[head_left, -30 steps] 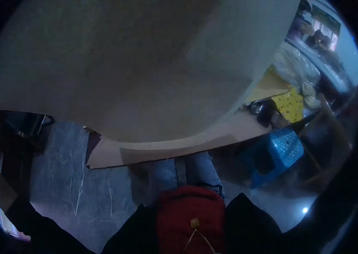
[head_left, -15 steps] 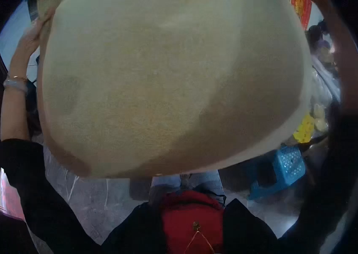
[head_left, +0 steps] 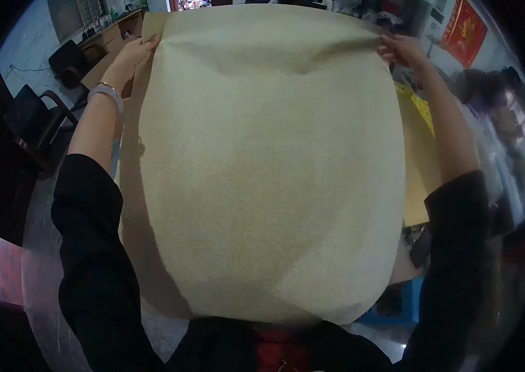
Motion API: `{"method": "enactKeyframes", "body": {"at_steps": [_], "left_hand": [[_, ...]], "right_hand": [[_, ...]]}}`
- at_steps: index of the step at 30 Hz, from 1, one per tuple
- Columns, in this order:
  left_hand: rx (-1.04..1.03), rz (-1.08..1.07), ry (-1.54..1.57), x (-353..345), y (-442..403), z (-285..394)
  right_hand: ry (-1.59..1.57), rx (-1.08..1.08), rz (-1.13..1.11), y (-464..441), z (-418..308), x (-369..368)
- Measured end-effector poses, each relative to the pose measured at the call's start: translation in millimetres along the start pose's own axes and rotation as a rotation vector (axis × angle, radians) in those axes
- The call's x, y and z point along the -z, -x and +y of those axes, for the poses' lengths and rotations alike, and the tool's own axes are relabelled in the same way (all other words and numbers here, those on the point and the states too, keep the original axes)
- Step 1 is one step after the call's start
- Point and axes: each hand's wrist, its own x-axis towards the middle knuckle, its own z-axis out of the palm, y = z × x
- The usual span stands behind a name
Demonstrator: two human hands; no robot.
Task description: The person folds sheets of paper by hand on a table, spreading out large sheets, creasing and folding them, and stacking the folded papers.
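Note:
A large beige sheet [head_left: 268, 167], like thick paper or cloth, spreads in front of me and covers most of the view. Its lower edge reaches my body, and creases run across its far part. My left hand [head_left: 132, 57] pinches the far left edge between thumb and fingers. At the far right corner, the fingers of my right hand [head_left: 402, 49] are closed on the same sheet. Past its right side shows a flat tan surface [head_left: 417, 173] with a yellow patch; what lies under the sheet is hidden.
Black armchairs [head_left: 34, 118] stand at the left, near a wooden desk [head_left: 113, 42]. A blue plastic stool [head_left: 408, 304] is low on the right. Plastic-wrapped items [head_left: 498, 142] crowd the right side, below a red banner [head_left: 464, 31] on the wall.
The sheet has come down and stretched away from me, so the room beyond now shows. Both hands have moved inward in view, and the right hand has come into sight.

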Motion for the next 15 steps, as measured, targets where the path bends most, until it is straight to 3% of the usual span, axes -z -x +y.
{"method": "enactKeyframes", "body": {"at_steps": [1,3,6,8,11,13,14,15], "left_hand": [[-0.018,-0.023,0.016,-21,28,0],[-0.002,-0.057,0.047,12,-4,-32],[-0.015,-0.044,-0.064,3,3,-29],[0.024,-0.157,0.004,-3,-8,-36],[0.092,-0.180,0.004,37,-105,-132],[0.105,-0.166,0.018,44,-126,-161],[0.096,-0.138,0.031,48,-138,-174],[0.091,-0.136,0.011,-13,-27,-87]], "right_hand": [[-0.008,-0.017,-0.006,20,17,19],[-0.008,-0.066,-0.033,-14,-2,-25],[-0.012,-0.027,-0.123,-35,27,-11],[0.005,-0.056,-0.046,-31,33,-25],[-0.001,-0.200,-0.028,-73,11,-127],[0.000,-0.286,-0.019,-123,26,-188],[0.123,-0.211,-0.079,-166,52,-207],[0.171,-0.167,-0.106,-122,68,-132]]}}
